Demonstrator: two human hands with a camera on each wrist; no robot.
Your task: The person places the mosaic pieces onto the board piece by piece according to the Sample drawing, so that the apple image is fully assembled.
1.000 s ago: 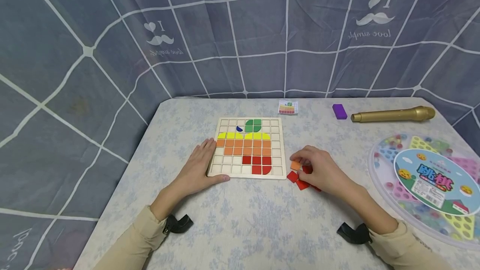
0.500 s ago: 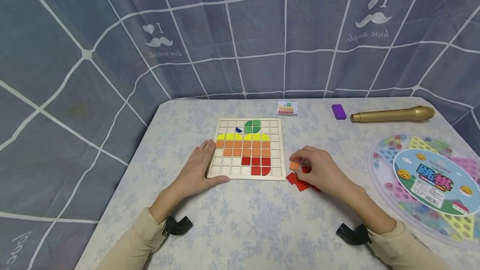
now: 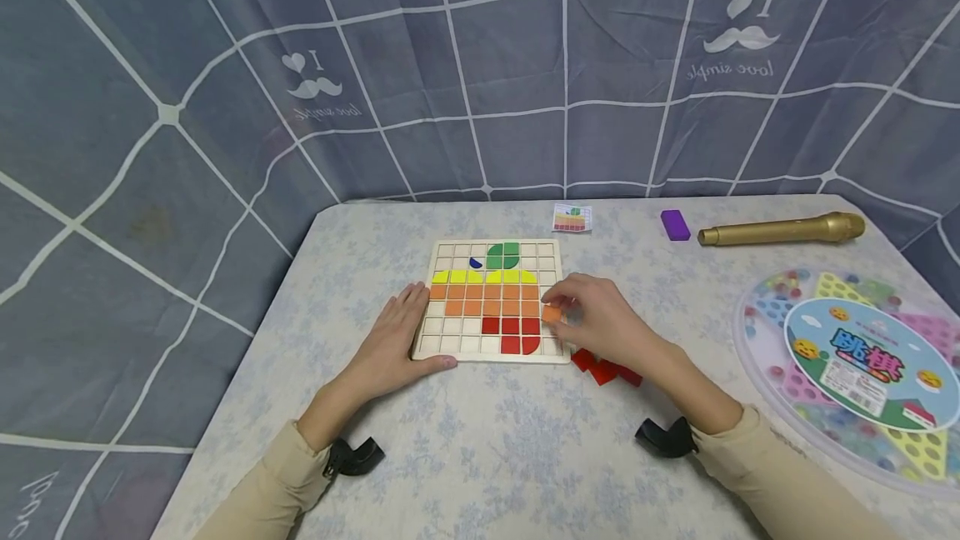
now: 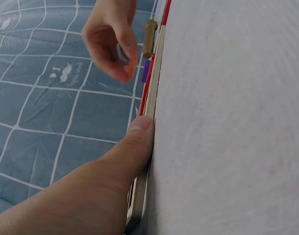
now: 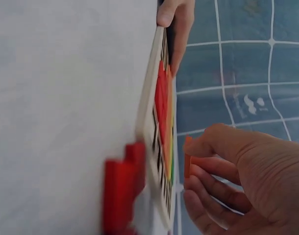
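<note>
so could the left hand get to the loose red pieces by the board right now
Probably not directly: the left hand rests flat against the board's left edge, while the red pieces lie off its right corner, with the right hand and its forearm over them.

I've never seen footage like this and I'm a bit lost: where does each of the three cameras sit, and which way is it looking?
Head: worn on the head, looks forward and down at the table; both forearms show, left hand on the puzzle board, right hand pinching an orange tile.
Left wrist: on the left wrist, looks along the board's edge; the left thumb shows pressed to it.
Right wrist: on the right wrist, looks across the board; right fingers show.
Shared: both wrist views show the orange tile and the opposite hand.
</note>
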